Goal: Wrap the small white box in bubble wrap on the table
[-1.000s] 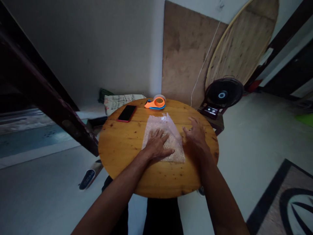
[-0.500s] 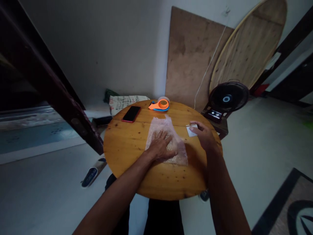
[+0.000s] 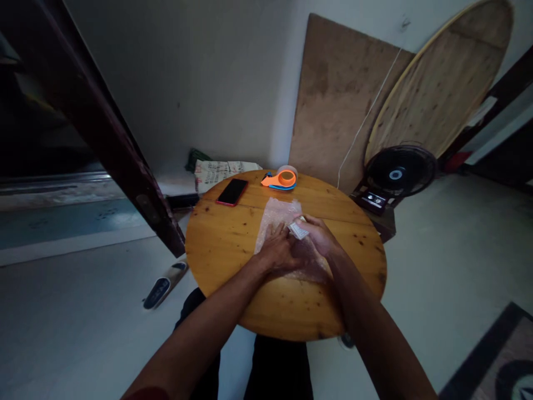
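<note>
Bubble wrap [image 3: 280, 211] lies mid-counter [image 3: 222, 244] under the left hand [image 3: 280, 251], fingers spread. The right fingers [image 3: 307, 220] pinch a packet [image 3: 298, 229] over the wrap; whether it touches, I cannot tell. Positioning the packet seems the step; the next move likely calls for steady alignment. Sideways room remains, short of the round edge; phone [image 3: 232, 192] and tape [image 3: 281, 179] bound the far side.

open: table [image 3: 219, 239] left of bubble wrap [image 3: 278, 210] | far side blocked: phone [image 3: 232, 192], tape dispenser [image 3: 285, 179] | right blocked: right forearm [image 3: 362, 291]
</note>
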{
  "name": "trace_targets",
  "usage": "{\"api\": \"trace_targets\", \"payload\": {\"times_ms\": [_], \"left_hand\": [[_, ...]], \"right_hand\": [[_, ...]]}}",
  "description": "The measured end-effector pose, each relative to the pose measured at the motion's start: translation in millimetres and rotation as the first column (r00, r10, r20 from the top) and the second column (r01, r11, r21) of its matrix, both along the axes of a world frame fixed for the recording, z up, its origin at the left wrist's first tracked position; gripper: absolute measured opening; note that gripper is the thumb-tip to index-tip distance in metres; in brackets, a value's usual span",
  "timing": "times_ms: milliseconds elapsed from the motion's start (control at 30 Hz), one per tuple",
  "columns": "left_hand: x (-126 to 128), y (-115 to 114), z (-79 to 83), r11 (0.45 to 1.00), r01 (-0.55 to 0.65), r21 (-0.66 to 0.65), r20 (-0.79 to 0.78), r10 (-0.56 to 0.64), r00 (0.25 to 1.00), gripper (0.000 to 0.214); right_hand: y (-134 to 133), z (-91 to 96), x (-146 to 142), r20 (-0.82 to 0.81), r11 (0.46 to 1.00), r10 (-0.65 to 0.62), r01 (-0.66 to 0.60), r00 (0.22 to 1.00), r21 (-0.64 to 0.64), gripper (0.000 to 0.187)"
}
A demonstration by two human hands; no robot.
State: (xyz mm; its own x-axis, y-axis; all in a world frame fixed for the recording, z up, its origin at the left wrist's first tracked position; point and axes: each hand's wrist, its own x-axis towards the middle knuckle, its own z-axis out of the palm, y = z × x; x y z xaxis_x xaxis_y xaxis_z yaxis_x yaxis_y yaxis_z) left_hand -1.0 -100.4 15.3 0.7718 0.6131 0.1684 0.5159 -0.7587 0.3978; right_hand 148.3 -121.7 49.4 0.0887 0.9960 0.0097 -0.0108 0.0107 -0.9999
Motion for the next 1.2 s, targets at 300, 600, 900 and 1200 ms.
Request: {"api": "trace_targets", "payload": {"times_ms": [300, 600, 900, 1200], "left_hand": [[-3.7, 5.8, 6.3, 0.997, -0.016, -0.070, 0.009, 0.017, 1.000, 0.072], [-8.3, 29.2, 6.6, 0.914, -0.314, -0.257, 0.253, 0.378, 0.891, 0.051], [-7.7, 34.0, 6.7, 0.872, -0.357, -0.335, 0.244, 0.446, 0.861, 0.046], [-8.1, 34.7, 7.7, 0.891, -0.352, -0.288, 0.226, 0.420, 0.879, 0.044]], "right_hand": [[0.9, -9.7, 28.4, -0.023, 0.994, -0.103, 0.102, 0.994, -0.032, 0.036], [-5.3, -5.2, 20.7, 0.177, 0.999, 0.000, -0.007, 0.984, 0.042, 0.045], [-9.4, -7.6, 16.3, 0.403, 0.944, 0.319, -0.323, 0.858, -0.058, 0.071], [-5.8, -14.6, 25.5, 0.533, 0.968, 0.219, -0.251, 0.817, -0.014, 0.033]]}}
